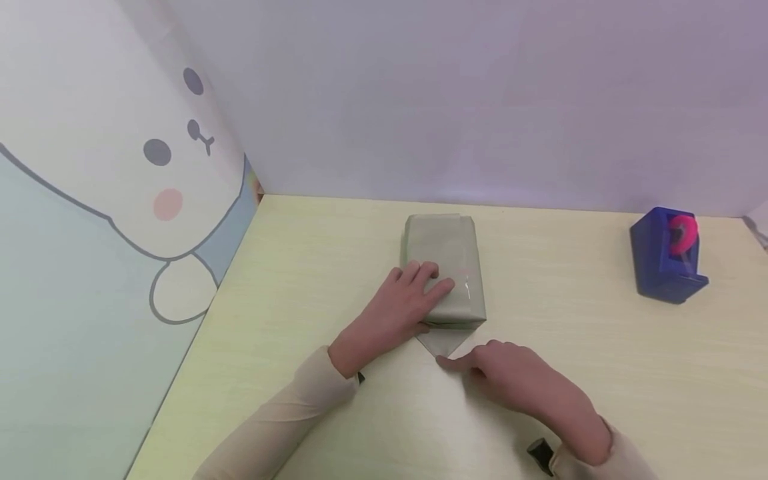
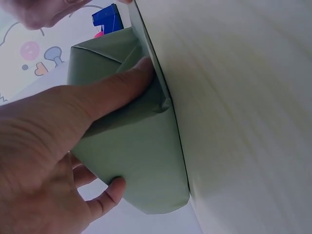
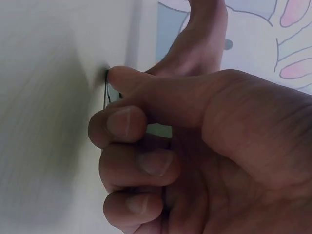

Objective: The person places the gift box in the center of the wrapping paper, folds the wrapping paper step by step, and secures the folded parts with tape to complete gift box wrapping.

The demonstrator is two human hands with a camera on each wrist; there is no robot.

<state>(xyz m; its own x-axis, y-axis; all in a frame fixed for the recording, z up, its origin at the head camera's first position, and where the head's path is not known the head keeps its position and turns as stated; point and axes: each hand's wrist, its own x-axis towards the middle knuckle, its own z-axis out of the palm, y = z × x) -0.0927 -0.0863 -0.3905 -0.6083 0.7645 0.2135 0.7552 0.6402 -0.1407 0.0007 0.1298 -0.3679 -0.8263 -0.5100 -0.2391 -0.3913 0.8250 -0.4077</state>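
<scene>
A box wrapped in grey-green paper (image 1: pixel 441 240) lies on the table. The left hand (image 1: pixel 399 307) holds its near end. Those fingers spread over the top, while the thumb presses into the folded end, as the left wrist view shows. A pointed paper flap (image 1: pixel 439 341) sticks out from the bottom of that end, towards the person. At the flap's tip is the right hand (image 1: pixel 516 377), its thumb and forefinger at the paper's edge and its other fingers curled. In the right wrist view the right hand (image 3: pixel 195 131) hides most of the flap.
A blue tape dispenser (image 1: pixel 651 257) with a pink roll (image 1: pixel 684 235) stands at the table's far right. The pale wooden table (image 1: pixel 312 267) meets a plain wall (image 1: pixel 384 100) behind and a cartoon-printed panel (image 1: pixel 90 220) on the left.
</scene>
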